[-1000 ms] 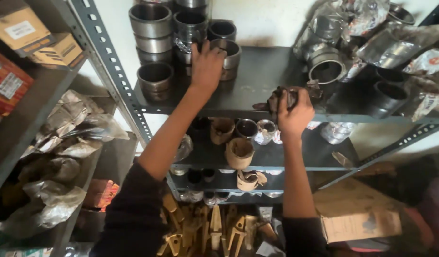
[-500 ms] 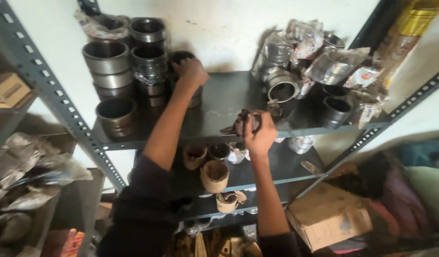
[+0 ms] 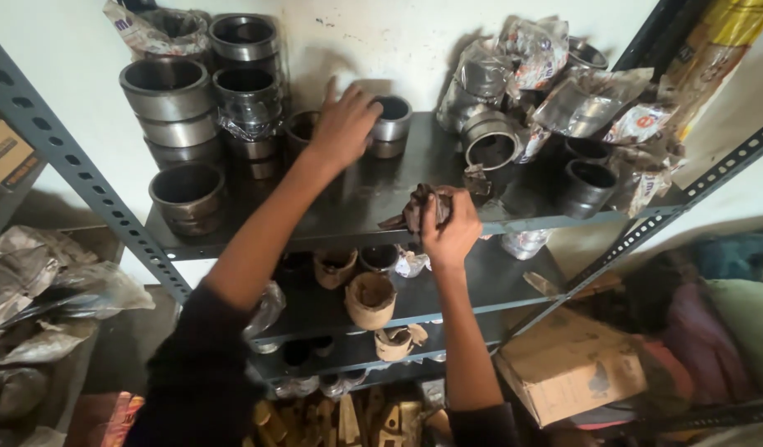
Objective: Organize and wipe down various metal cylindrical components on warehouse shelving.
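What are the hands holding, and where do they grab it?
Right hand clutches a dark crumpled rag in its fist. Left hand rests on a metal ring; its grip cannot be told.

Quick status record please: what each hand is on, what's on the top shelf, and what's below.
left hand: resting on a metal bushing at the back of the top shelf
right hand: gripping a dark crumpled rag at the shelf's front edge
shelf left: stacked steel rings
shelf right: plastic-wrapped parts, two dark sleeves
lower shelf: paper-wrapped bushings
floor right: cardboard box
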